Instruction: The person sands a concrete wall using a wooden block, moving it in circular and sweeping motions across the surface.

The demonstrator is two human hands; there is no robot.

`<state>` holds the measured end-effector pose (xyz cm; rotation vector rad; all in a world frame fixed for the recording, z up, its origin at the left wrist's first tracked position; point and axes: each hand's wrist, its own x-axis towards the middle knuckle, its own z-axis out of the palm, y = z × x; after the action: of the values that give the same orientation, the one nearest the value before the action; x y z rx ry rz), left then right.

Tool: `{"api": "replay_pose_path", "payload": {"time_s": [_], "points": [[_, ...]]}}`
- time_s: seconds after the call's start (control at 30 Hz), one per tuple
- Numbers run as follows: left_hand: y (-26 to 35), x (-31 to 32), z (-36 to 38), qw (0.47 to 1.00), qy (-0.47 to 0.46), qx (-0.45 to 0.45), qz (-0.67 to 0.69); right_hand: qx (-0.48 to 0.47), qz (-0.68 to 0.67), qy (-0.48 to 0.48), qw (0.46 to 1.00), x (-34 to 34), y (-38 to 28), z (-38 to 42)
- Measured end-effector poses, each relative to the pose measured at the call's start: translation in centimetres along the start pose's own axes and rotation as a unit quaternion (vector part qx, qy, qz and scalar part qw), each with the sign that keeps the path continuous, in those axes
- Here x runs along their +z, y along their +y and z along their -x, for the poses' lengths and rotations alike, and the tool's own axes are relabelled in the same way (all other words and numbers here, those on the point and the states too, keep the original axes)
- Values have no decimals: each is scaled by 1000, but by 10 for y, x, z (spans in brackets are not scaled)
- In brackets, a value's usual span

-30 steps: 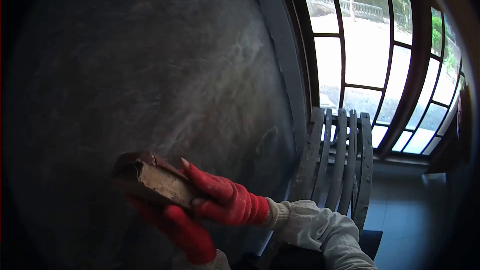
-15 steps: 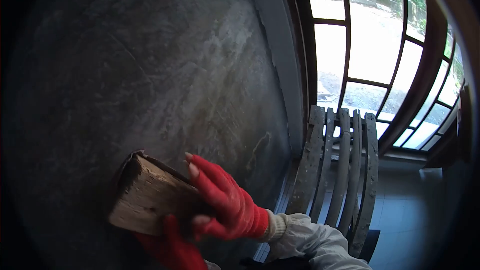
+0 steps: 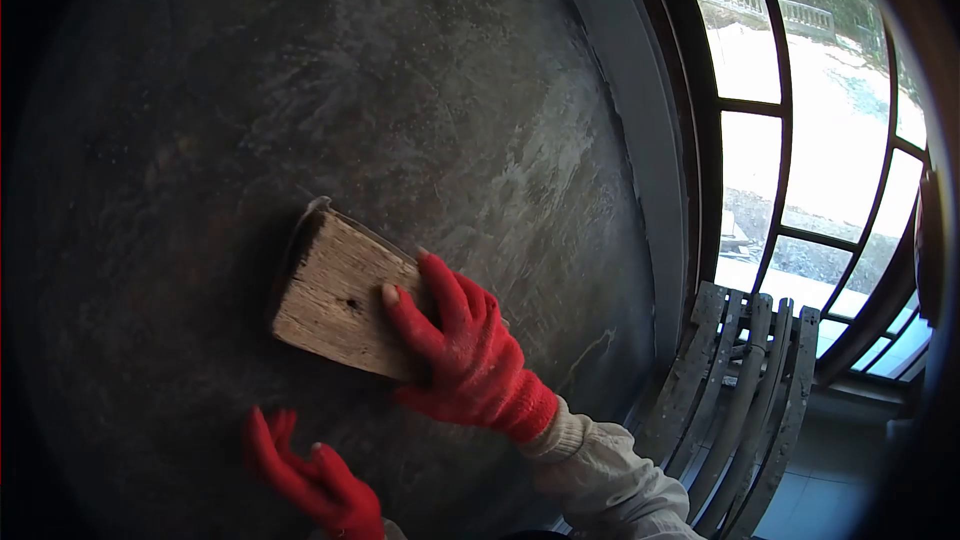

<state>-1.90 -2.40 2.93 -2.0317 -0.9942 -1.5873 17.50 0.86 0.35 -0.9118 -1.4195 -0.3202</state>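
A rough wooden sanding block (image 3: pixel 345 290) lies against the dark grey plastered wall (image 3: pixel 400 120), tilted, with a thin sheet like sandpaper showing along its upper and left edges. My right hand (image 3: pixel 465 355), in a red glove with bare fingertips, grips the block's right end, thumb on its face. Below the block, clear of it, my left hand (image 3: pixel 320 485) wears a similar red glove. Its fingers are apart and hold nothing.
A slatted wooden bench or platform (image 3: pixel 755 380) with rough bars stands at the lower right, over a tiled floor (image 3: pixel 820 460). Beyond the wall's grey edge strip (image 3: pixel 640 160) is a dark-framed window (image 3: pixel 785 140), with bright ground outside.
My left hand has let go of the block and dropped down and left. The right hand has closed on the block, which now appears higher and further right. The view has shifted left.
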Motion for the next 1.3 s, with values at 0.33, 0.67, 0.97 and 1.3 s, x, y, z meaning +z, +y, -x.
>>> {"api": "replay_pose_path", "payload": {"time_s": [0.33, 0.67, 0.97, 1.3], "points": [[-84, -39, 43, 955, -66, 197, -211, 2, 45, 62, 997, 19, 34, 49], [-92, -43, 52, 960, -85, 176, -202, -43, 126, 8, 991, 13, 66, 77], [-89, -39, 57, 974, -86, 170, -124, -13, 133, 16, 991, -7, 50, -17], [-74, 8, 58, 966, 84, 243, -8, 65, 160, 19, 985, 20, 120, 187]]}}
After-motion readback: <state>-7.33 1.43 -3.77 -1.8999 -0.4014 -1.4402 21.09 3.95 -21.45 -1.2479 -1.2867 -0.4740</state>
